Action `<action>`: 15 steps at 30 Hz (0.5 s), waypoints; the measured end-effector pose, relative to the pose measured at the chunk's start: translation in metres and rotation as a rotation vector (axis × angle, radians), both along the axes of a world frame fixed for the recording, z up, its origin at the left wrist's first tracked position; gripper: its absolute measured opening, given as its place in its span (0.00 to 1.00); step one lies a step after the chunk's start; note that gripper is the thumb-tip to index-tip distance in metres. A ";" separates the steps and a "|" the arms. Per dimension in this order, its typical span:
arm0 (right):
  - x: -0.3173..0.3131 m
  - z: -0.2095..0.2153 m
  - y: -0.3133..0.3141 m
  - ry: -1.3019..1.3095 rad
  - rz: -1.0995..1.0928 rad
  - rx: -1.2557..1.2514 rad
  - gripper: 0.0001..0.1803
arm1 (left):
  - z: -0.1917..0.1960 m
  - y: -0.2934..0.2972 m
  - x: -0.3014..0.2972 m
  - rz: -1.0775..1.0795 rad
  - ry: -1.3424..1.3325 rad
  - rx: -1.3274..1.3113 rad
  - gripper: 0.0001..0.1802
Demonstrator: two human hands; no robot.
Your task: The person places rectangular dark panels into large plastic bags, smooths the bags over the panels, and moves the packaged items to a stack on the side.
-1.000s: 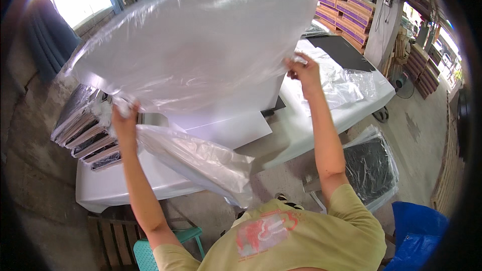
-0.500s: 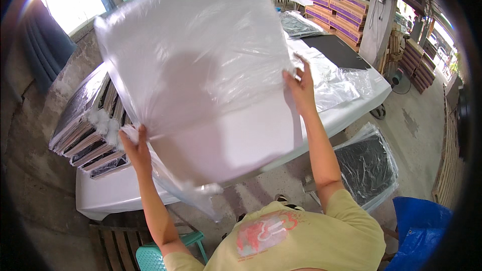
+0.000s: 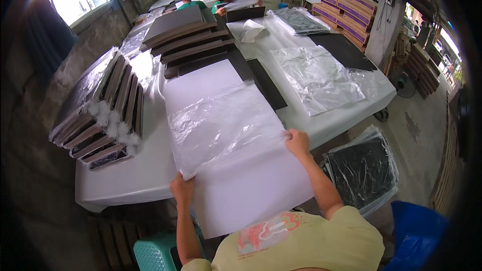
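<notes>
A large white sheet (image 3: 251,185) reaches from black boards on the table out over the near edge, close to my shirt. Across its middle lies clear plastic film (image 3: 221,120), wrinkled and shiny. My left hand (image 3: 182,189) is closed on the film at its near left corner. At the near right corner, my right hand (image 3: 298,144) grips the film, fingers wrapped at the sheet's edge. Whether the sheet sits inside the film or under it, I cannot tell. Beyond the sheet rises a stack of dark boards (image 3: 181,25).
Plastic-wrapped boards (image 3: 95,110) are piled at the left. More film (image 3: 316,78) and a black board (image 3: 341,50) lie on the white-covered table (image 3: 125,185) at right. A wrapped black panel (image 3: 364,165) is low at right, a green stool (image 3: 153,253) below left. Two people work at the far end.
The raised plastic film has come down flat over the white sheet. Both hands have moved lower, toward me, and the dark board stack and the people behind now show.
</notes>
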State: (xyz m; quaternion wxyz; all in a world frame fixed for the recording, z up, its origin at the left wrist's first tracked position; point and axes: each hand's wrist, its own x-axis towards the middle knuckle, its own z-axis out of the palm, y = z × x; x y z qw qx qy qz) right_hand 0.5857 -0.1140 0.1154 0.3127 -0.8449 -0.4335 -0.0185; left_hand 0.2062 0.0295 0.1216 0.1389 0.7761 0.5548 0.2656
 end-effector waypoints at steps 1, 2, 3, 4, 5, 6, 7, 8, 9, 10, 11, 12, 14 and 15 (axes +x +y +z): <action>0.003 -0.006 -0.005 -0.099 -0.028 0.147 0.09 | -0.003 0.000 -0.003 0.034 0.094 0.060 0.19; -0.004 0.011 -0.012 -0.198 -0.048 0.290 0.07 | -0.005 -0.004 -0.007 0.074 0.188 0.116 0.18; -0.008 0.021 -0.016 -0.296 -0.067 0.437 0.06 | -0.006 -0.009 -0.009 0.090 0.199 0.149 0.19; -0.009 0.020 -0.020 -0.306 -0.058 0.405 0.06 | -0.006 -0.016 -0.011 0.106 0.209 0.183 0.19; -0.013 0.015 -0.029 -0.315 -0.047 0.372 0.06 | -0.006 -0.023 -0.015 0.124 0.221 0.216 0.19; -0.017 0.010 -0.037 -0.318 -0.035 0.341 0.07 | -0.005 -0.029 -0.020 0.159 0.208 0.224 0.19; -0.021 0.009 -0.048 -0.291 0.016 0.311 0.08 | -0.005 -0.036 -0.024 0.195 0.194 0.232 0.20; -0.025 0.011 -0.064 -0.261 0.068 0.278 0.09 | -0.005 -0.046 -0.030 0.232 0.184 0.237 0.20; -0.031 0.011 -0.079 -0.227 0.119 0.237 0.10 | -0.006 -0.058 -0.035 0.225 0.187 0.190 0.20; -0.037 0.013 -0.092 -0.198 0.120 0.238 0.10 | -0.004 -0.072 -0.039 0.220 0.188 0.142 0.21; -0.043 0.015 -0.108 -0.166 0.115 0.234 0.10 | -0.004 -0.089 -0.041 0.211 0.192 0.090 0.21; -0.048 0.018 -0.120 -0.141 0.107 0.235 0.10 | -0.002 -0.105 -0.046 0.186 0.169 0.021 0.21; -0.062 0.016 -0.150 -0.005 0.048 0.190 0.10 | -0.004 -0.139 -0.059 0.135 0.122 -0.110 0.21; -0.068 0.013 -0.161 0.064 0.019 0.168 0.10 | -0.010 -0.154 -0.068 0.130 0.070 -0.096 0.20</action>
